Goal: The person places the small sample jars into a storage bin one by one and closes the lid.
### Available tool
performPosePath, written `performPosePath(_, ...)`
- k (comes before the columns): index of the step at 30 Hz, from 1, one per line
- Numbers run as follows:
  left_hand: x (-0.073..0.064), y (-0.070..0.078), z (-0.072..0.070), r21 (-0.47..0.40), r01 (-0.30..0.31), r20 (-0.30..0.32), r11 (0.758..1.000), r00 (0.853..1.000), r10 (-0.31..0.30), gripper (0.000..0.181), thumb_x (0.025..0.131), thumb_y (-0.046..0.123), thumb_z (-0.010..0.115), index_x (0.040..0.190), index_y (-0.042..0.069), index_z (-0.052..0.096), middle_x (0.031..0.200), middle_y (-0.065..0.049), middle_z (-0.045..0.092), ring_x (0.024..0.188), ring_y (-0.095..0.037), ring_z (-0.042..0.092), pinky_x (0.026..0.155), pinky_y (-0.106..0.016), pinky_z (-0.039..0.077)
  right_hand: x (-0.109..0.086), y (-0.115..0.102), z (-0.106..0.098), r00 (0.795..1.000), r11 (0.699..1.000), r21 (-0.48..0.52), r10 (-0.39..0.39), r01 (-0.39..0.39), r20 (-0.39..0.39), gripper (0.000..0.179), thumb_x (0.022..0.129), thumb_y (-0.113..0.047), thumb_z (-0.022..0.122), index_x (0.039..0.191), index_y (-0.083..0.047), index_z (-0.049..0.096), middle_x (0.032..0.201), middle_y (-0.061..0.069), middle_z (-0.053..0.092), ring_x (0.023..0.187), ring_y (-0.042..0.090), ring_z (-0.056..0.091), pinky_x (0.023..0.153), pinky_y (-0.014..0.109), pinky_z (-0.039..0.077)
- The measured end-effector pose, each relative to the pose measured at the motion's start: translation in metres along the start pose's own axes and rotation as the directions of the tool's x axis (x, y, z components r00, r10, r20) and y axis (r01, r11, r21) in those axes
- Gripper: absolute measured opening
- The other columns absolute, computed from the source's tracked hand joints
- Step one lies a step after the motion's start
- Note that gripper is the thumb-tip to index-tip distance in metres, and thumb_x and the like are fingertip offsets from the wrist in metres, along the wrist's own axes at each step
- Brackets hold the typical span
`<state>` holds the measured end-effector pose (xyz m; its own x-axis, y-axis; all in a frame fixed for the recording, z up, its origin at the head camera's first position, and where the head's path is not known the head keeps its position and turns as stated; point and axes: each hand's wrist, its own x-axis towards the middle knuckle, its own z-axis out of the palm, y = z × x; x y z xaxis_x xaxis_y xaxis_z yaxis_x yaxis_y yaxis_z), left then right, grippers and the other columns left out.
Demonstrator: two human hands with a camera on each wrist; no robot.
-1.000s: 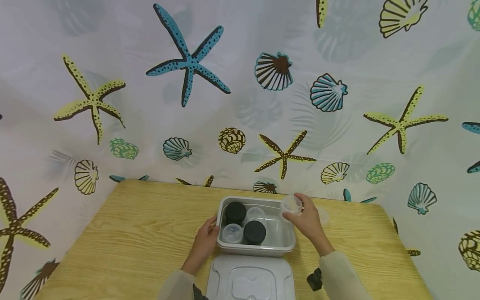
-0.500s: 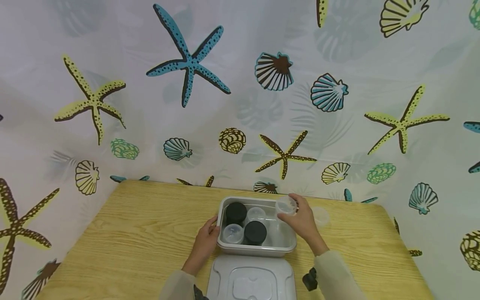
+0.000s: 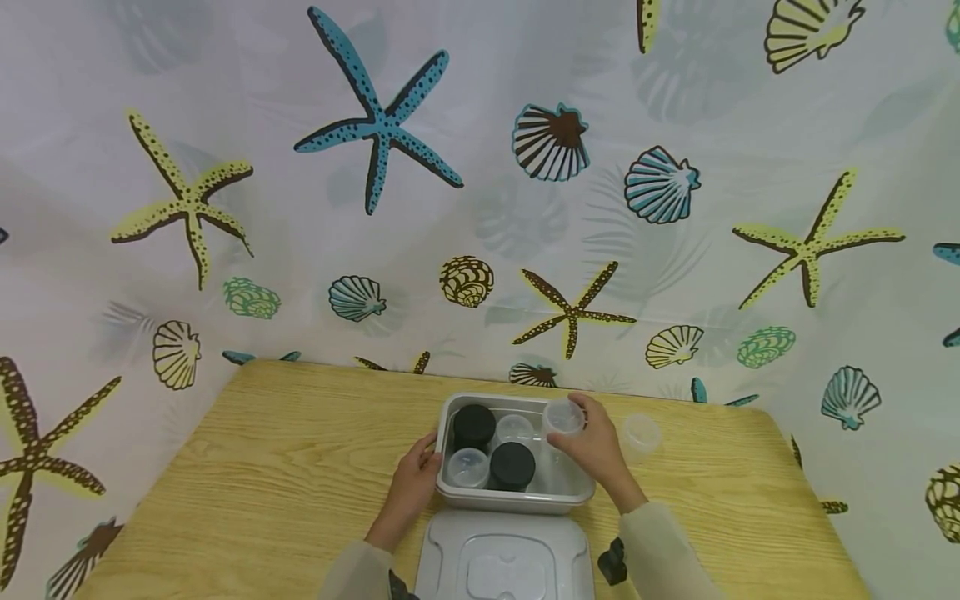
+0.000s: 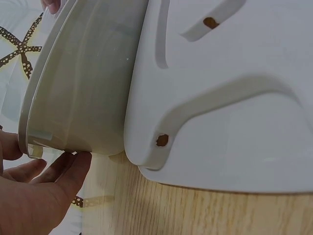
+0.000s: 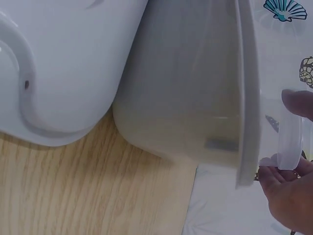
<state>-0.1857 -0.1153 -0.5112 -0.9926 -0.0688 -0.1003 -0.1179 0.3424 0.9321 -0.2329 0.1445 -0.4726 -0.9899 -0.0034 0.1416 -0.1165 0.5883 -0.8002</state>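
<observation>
My right hand pinches a small clear plastic jar between thumb and fingers, over the back right of a light grey plastic bin. At the bin's left end, my left hand touches the wall and rim with fairly straight fingers; the left wrist view shows its fingertips just under the rim. Inside the bin stand two black-lidded jars, one at back left and one at front middle. Two clear jars stand beside them, at front left and back middle.
A light grey bin lid lies flat on the wooden table, against the bin's near side. Right of my right hand stands another clear jar. A sheet printed with starfish and shells hangs behind the table.
My right hand has moved left with the clear jar, from the bin's back right corner further over its inside. The left hand keeps its place at the left end.
</observation>
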Motion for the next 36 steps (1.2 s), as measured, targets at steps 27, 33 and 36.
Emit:
performPosePath(27, -0.001, 0.000, 0.000, 0.004, 0.011, -0.002, 1.000, 1.000, -0.011, 0.043, 0.100, 0.011, 0.042, 0.142, 0.000, 0.040, 0.123, -0.027, 0.059, 0.117, -0.038, 0.056, 0.096, -0.050, 0.046, 0.003, 0.006, 0.018, 0.998, 0.996, -0.072, -0.056, 0.057, 0.023, 0.067, 0.066, -0.006, 0.078, 0.126, 0.009, 0.051, 0.123, 0.027, 0.054, 0.115, 0.042, 0.052, 0.100, 0.052, 0.041)
performPosePath(33, -0.002, 0.001, 0.000, 0.007, 0.008, 0.000, 1.000, 1.000, -0.008, 0.043, 0.100, 0.011, 0.042, 0.141, 0.000, 0.040, 0.124, -0.027, 0.059, 0.118, -0.038, 0.055, 0.097, -0.051, 0.045, 0.003, 0.004, 0.021, 0.999, 0.995, -0.092, -0.019, 0.024, 0.050, 0.068, 0.067, -0.006, 0.077, 0.127, 0.009, 0.049, 0.124, 0.028, 0.053, 0.115, 0.042, 0.052, 0.099, 0.052, 0.042)
performPosePath(36, -0.002, 0.001, 0.000, 0.013, 0.007, -0.003, 1.000, 1.000, -0.007, 0.043, 0.100, 0.011, 0.042, 0.141, 0.000, 0.040, 0.123, -0.027, 0.059, 0.117, -0.037, 0.056, 0.096, -0.050, 0.046, 0.004, 0.002, 0.021, 0.998, 0.995, -0.102, -0.015, 0.022, 0.068, 0.068, 0.067, -0.006, 0.076, 0.127, 0.009, 0.049, 0.122, 0.027, 0.053, 0.112, 0.041, 0.053, 0.098, 0.052, 0.043)
